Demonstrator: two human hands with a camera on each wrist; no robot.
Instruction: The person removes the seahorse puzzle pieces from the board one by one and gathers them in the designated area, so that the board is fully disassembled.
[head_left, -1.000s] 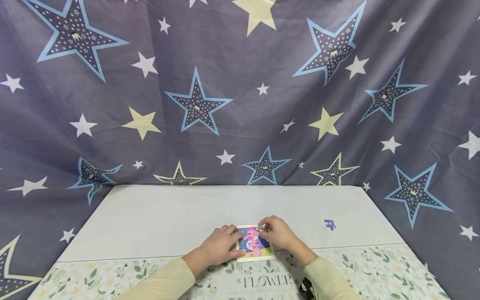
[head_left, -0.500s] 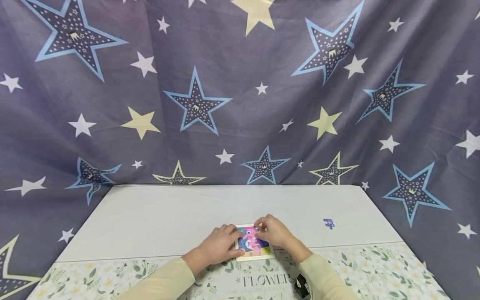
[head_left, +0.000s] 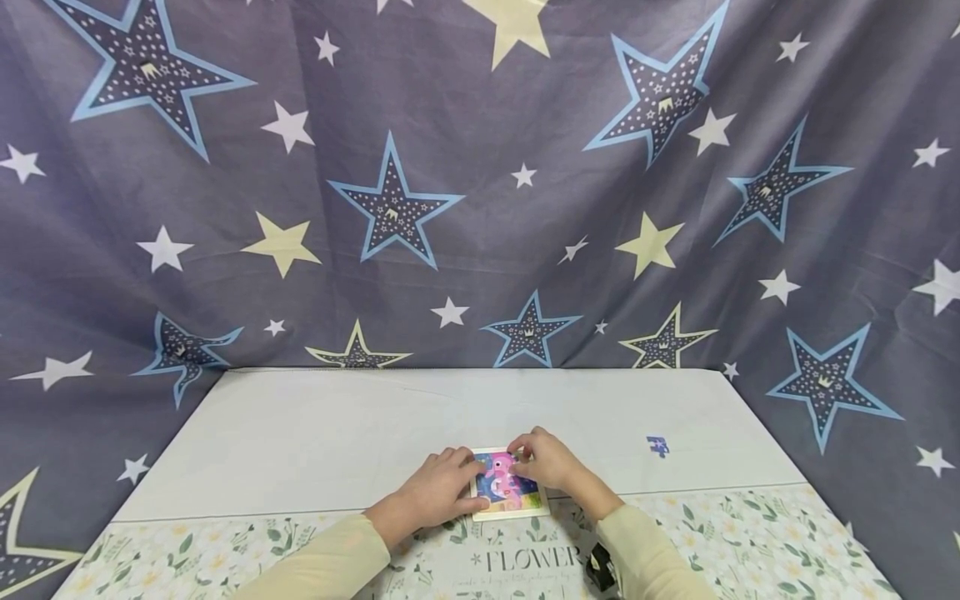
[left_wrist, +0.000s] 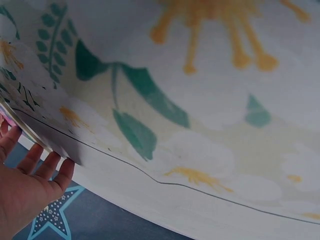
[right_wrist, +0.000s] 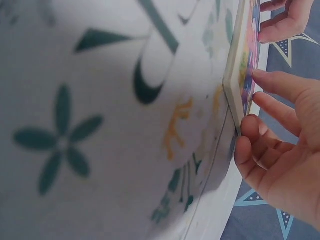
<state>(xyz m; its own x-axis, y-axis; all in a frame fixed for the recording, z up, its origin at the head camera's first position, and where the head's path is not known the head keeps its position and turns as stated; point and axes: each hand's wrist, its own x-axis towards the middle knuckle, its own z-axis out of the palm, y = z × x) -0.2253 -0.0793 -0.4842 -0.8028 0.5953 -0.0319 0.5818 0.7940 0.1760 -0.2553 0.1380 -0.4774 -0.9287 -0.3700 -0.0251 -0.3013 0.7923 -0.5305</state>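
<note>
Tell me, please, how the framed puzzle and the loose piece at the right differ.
Size: the framed puzzle is much larger than the loose piece.
Outline: the framed puzzle has a straight, pale border; the loose piece has an irregular, knobbed edge.
Contact: the left hand and right hand touch the framed puzzle; neither touches the loose piece.
Shared: both show blue or purple colouring.

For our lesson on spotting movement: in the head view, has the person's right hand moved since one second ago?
Yes: the right hand has shifted slightly left, judged against the printed word FLOWER.
</note>
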